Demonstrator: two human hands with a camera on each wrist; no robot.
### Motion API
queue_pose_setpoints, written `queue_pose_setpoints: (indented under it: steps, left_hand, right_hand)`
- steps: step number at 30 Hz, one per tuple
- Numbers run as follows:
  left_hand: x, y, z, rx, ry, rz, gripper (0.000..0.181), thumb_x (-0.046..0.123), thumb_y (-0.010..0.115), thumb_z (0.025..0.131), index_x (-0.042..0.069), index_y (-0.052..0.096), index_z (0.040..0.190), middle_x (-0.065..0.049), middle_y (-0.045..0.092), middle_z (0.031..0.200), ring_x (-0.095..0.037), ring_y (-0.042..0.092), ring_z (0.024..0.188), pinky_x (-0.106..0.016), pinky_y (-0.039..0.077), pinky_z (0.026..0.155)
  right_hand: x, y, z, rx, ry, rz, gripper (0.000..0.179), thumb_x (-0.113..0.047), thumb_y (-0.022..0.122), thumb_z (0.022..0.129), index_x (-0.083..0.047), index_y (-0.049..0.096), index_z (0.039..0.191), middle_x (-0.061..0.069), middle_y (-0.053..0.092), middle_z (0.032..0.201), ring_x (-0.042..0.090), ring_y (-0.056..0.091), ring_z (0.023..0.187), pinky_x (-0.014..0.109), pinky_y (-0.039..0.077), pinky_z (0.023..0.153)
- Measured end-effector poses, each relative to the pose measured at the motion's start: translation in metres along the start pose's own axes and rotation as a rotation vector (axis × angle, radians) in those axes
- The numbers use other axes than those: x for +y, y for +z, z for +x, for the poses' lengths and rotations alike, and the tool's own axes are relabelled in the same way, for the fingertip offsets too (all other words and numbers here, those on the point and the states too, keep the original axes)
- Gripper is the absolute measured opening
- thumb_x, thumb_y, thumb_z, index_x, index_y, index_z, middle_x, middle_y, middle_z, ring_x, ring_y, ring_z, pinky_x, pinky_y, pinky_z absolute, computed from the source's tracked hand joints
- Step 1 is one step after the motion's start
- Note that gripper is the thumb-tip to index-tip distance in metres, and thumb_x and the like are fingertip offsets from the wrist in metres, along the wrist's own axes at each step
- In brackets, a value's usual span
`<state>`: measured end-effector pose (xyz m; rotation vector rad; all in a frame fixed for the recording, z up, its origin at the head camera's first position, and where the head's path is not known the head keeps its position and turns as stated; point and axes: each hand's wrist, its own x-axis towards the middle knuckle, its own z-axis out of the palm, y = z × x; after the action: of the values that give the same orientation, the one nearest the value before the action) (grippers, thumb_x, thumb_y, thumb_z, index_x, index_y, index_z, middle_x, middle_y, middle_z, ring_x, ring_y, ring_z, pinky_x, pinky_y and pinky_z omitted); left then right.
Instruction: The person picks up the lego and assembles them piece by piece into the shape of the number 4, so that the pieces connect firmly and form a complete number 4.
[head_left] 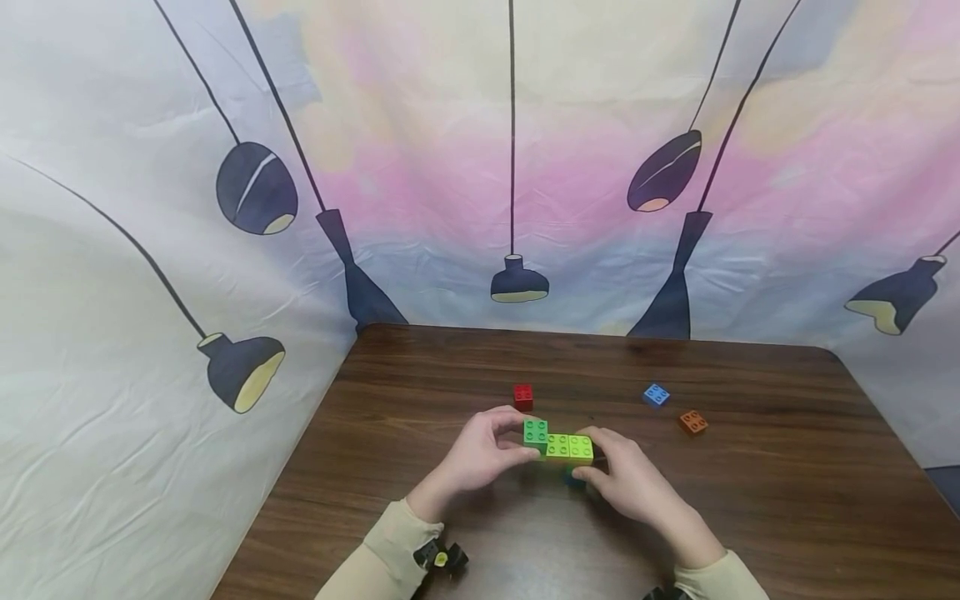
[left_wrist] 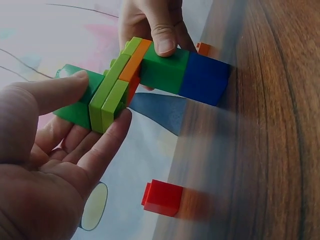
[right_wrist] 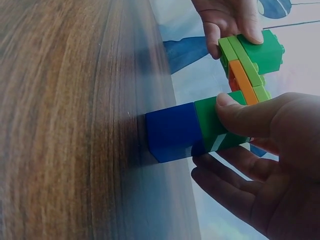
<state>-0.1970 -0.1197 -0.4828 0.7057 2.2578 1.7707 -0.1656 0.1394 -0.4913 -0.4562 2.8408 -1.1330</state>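
Note:
Both hands hold one structure of toy building bricks above the front middle of the table. My left hand (head_left: 476, 450) pinches its left end, thumb on an upper green brick (head_left: 536, 429) and fingers under the lime bricks (left_wrist: 110, 92). My right hand (head_left: 637, 483) grips the lower green brick (right_wrist: 220, 117) at the other end between thumb and fingers. Between this green brick and the lime layer sits a thin orange brick (left_wrist: 136, 62). A dark blue brick (right_wrist: 172, 131) forms the bottom; whether it touches the table cannot be told.
A red brick (head_left: 522, 397) stands on the wooden table (head_left: 450, 358) just beyond the left hand. Further right lie a light blue brick (head_left: 656, 395) and an orange brick (head_left: 693, 422). Behind the table hangs a cloth (head_left: 435, 167) printed with lamps.

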Motion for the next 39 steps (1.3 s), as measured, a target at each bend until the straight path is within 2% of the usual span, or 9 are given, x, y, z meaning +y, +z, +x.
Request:
queue_pose_setpoints:
  steps: [8,13,17,20,23,27,29,35,39]
  left_hand:
    - [0.0,-0.002,0.001,-0.027,0.011,0.002,0.038,0.003,0.085,0.092,0.002,0.075,0.128,-0.006,0.07,0.12,-0.016,0.073,0.106,-0.031,0.06,0.087]
    - [-0.001,-0.012,0.002,-0.131,0.004,-0.006,0.048,0.008,0.082,0.096,0.004,0.067,0.142,-0.008,0.066,0.138,-0.02,0.069,0.122,-0.033,0.057,0.098]
    - [-0.003,-0.03,0.002,-0.252,-0.016,0.136,0.064,0.019,0.08,0.099,0.013,0.054,0.157,-0.005,0.057,0.155,-0.022,0.058,0.139,-0.035,0.05,0.108]
    - [-0.003,-0.045,0.002,-0.311,-0.032,0.254,0.072,0.024,0.082,0.097,0.016,0.048,0.161,-0.004,0.055,0.156,-0.025,0.056,0.141,-0.041,0.049,0.111]
    - [-0.007,-0.054,0.008,-0.239,-0.063,0.31,0.073,0.024,0.085,0.095,0.011,0.051,0.158,-0.008,0.062,0.148,-0.027,0.062,0.133,-0.047,0.05,0.108]
    - [-0.022,-0.054,0.023,0.022,-0.152,0.336,0.064,0.023,0.085,0.095,0.007,0.058,0.151,-0.011,0.069,0.133,-0.026,0.068,0.118,-0.05,0.055,0.098]
    - [-0.031,-0.05,0.033,0.115,-0.191,0.348,0.063,0.022,0.085,0.094,0.006,0.059,0.149,-0.012,0.07,0.129,-0.027,0.068,0.115,-0.05,0.055,0.097]
    - [-0.048,-0.034,0.059,0.168,-0.218,0.346,0.063,0.017,0.085,0.093,0.004,0.059,0.149,-0.018,0.066,0.138,-0.033,0.067,0.118,-0.053,0.054,0.1]
    - [-0.054,-0.027,0.068,0.175,-0.248,0.358,0.055,0.015,0.084,0.094,0.006,0.065,0.144,-0.014,0.069,0.13,-0.029,0.066,0.113,-0.05,0.053,0.098]
  right_hand:
    - [0.002,0.0,0.0,0.008,-0.021,-0.005,0.035,-0.014,0.087,0.092,-0.017,0.071,0.123,-0.006,0.069,0.111,0.018,0.068,0.108,0.051,0.056,0.094]
    - [0.003,-0.001,0.0,0.003,-0.034,0.0,0.035,-0.015,0.087,0.092,-0.016,0.071,0.122,-0.007,0.069,0.11,0.017,0.067,0.107,0.05,0.055,0.093]
    - [0.004,0.0,0.0,-0.002,-0.041,0.005,0.035,-0.017,0.087,0.092,-0.016,0.071,0.123,-0.007,0.07,0.111,0.016,0.068,0.107,0.049,0.055,0.093]
    - [0.006,0.0,0.0,-0.001,-0.046,0.001,0.034,-0.018,0.087,0.092,-0.018,0.071,0.122,-0.008,0.07,0.112,0.016,0.068,0.108,0.049,0.055,0.093]
    - [0.007,-0.001,0.0,0.005,-0.044,0.0,0.034,-0.018,0.087,0.092,-0.018,0.071,0.122,-0.008,0.07,0.112,0.016,0.067,0.107,0.048,0.055,0.093]
    - [0.008,-0.002,0.0,0.007,-0.036,0.001,0.034,-0.019,0.087,0.092,-0.018,0.071,0.122,-0.008,0.069,0.111,0.016,0.067,0.107,0.048,0.055,0.092]
    - [0.009,-0.003,0.0,0.007,-0.033,-0.001,0.034,-0.02,0.087,0.092,-0.018,0.071,0.122,-0.008,0.069,0.111,0.015,0.067,0.106,0.048,0.055,0.091]
    - [0.008,-0.001,0.001,0.016,-0.047,0.005,0.035,-0.018,0.087,0.091,-0.018,0.071,0.122,-0.007,0.07,0.112,0.016,0.068,0.106,0.048,0.055,0.092]
    - [0.007,0.0,0.0,0.011,-0.059,0.013,0.035,-0.017,0.087,0.091,-0.018,0.071,0.121,-0.008,0.07,0.112,0.017,0.068,0.106,0.048,0.055,0.091]
